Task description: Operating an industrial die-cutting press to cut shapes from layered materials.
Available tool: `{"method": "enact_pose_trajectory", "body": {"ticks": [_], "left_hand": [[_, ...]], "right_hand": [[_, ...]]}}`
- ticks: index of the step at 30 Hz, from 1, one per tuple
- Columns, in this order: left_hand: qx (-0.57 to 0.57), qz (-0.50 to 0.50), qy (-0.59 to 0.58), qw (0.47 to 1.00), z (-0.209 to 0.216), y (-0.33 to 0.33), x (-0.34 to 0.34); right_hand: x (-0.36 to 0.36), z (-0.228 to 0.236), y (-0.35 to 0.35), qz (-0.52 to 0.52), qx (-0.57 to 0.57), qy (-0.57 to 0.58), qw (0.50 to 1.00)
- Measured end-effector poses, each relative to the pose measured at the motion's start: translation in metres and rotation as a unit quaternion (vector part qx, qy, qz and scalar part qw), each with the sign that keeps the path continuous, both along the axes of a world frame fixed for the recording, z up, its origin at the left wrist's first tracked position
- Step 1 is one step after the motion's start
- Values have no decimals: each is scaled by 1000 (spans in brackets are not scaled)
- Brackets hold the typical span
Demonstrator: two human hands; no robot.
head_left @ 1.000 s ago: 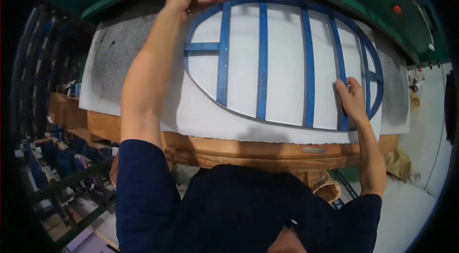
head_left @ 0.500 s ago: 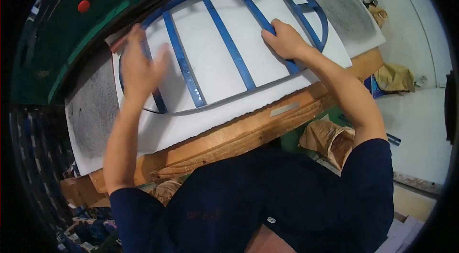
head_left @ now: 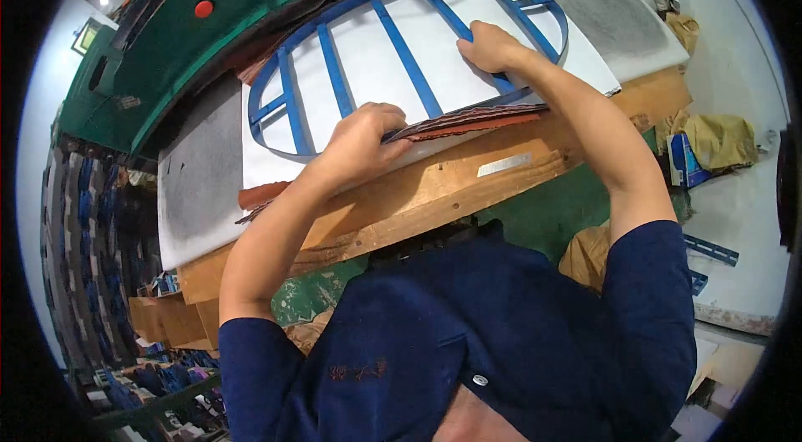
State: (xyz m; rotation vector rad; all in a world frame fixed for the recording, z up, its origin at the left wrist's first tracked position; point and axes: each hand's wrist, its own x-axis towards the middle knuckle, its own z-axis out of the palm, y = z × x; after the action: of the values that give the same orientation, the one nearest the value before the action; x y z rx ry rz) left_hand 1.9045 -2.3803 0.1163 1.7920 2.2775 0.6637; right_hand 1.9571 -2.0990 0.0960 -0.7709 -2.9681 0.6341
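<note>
Because the blue oval frame (head_left: 404,56) looks like stiff metal strip, expect some weight and little flex; take it by the crossbars (head_left: 334,66), since its thin rim (head_left: 565,33) may be sharp. It lies over the white board (head_left: 589,66) on the counter (head_left: 418,191). Your right hand (head_left: 494,53) grips a crossbar, while your left hand (head_left: 363,139) closes on the near edge of the reddish-brown sheets (head_left: 476,126); whether it pinches the rim too, I cannot tell. Those sheets seem floppy, so hold them broadly.
</note>
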Motion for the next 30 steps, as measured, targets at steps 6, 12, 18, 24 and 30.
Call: {"method": "enact_pose_trajectory", "body": {"ticks": [6, 12, 18, 24, 30], "left_hand": [[-62, 27, 4, 998, 3, 3, 7], [45, 33, 74, 996, -22, -9, 19], [77, 33, 73, 994, -29, -12, 19], [93, -14, 1, 996, -5, -14, 5], [116, 162, 128, 971, 4, -56, -85]], "right_hand": [[1, 1, -1, -5, 15, 11, 1000], [8, 0, -9, -14, 7, 35, 999], [9, 2, -12, -27, 1, 41, 999], [6, -3, -6, -41, 11, 57, 997], [0, 0, -8, -42, 9, 50, 998]]}}
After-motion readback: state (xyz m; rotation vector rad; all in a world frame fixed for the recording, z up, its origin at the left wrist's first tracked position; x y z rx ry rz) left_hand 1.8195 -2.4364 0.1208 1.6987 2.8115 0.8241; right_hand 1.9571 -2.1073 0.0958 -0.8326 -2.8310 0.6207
